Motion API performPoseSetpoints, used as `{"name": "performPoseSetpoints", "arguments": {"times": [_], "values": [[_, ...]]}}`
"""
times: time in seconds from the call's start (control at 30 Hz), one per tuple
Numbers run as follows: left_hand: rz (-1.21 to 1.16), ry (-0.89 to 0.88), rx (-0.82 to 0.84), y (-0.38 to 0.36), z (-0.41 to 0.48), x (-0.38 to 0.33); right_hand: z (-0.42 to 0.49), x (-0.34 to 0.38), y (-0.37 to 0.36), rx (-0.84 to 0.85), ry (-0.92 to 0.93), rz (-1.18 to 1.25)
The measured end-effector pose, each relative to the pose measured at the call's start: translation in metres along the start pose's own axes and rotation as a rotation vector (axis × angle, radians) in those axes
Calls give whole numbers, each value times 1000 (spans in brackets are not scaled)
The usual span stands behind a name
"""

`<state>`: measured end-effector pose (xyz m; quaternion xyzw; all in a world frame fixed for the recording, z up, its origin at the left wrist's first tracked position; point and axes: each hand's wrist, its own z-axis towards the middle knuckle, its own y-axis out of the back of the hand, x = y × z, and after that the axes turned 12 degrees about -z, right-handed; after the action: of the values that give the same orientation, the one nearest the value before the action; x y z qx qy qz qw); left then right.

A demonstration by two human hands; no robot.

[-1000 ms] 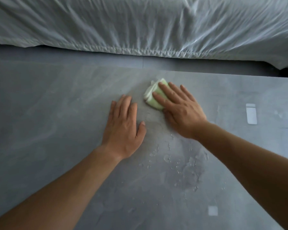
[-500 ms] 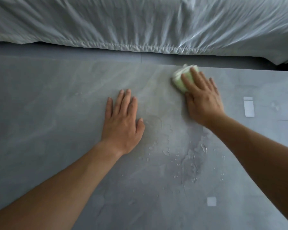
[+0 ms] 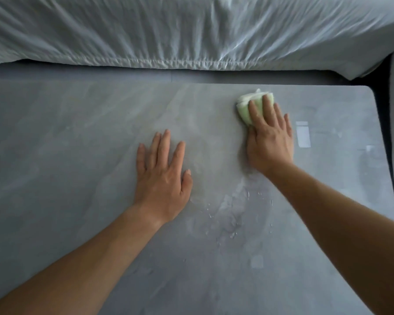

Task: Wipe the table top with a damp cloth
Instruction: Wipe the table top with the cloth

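A grey stone-look table top [image 3: 66,155] fills the view. A folded pale green cloth [image 3: 246,105] lies on it near the far edge, right of the middle. My right hand [image 3: 268,137] presses flat on the cloth with straight fingers, covering its near half. My left hand [image 3: 162,176] rests flat on the bare table, fingers spread, left of the cloth. Water drops and a wet patch [image 3: 232,214] lie between my two forearms.
A bed with a rumpled white sheet [image 3: 191,30] runs along the far side of the table, across a narrow gap. The table's rounded far right corner [image 3: 369,89] and right edge are in view. Pale rectangular reflections [image 3: 303,135] show on the right part of the surface.
My right hand has slid the cloth away to the right, toward the table's far right corner. My left hand has stayed flat in place.
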<state>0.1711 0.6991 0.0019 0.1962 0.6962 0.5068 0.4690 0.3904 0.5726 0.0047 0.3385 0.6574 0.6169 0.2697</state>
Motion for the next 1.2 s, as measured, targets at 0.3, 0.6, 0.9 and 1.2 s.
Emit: {"name": "performPoseSetpoints", "arguments": {"times": [0.3,0.6,0.9,1.2], "values": [[73,42,25,-13,1,-14,-10,-65,2,-1,163,-52],[66,57,18,-13,2,-18,-81,-40,-12,-2,476,-70],[62,96,-24,6,-13,15,-69,-2,-11,-54,1,35],[84,105,20,17,-32,45,-28,49,-15,-46,267,-8]]}}
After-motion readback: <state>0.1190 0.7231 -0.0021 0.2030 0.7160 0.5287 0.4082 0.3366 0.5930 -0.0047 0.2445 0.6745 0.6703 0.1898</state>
